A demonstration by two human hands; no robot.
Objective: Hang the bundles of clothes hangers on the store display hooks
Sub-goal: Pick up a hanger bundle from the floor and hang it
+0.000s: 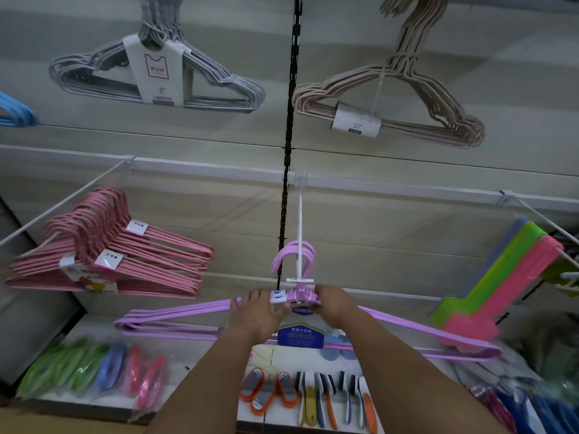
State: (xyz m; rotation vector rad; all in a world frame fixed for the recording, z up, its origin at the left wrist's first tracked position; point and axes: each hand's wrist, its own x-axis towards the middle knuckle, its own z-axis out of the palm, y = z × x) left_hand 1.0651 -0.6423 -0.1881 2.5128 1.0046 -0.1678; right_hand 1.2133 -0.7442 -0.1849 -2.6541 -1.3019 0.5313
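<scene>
A bundle of lilac hangers (175, 317) spreads wide at the centre of the head view, its curved tops (294, 255) looped over a white display hook (300, 220) that sticks out from the white rail. My left hand (255, 317) grips the bundle's left shoulder beside a white label. My right hand (336, 306) grips the right shoulder, close to the neck. A blue and white card hangs under the bundle between my hands.
Pink hanger bundles (119, 261) hang on the left hook. Grey (156, 73) and beige (388, 101) bundles hang higher up. Green and pink flat goods (501, 283) fill the right hook. A shelf (194, 364) below holds brushes and packaged items.
</scene>
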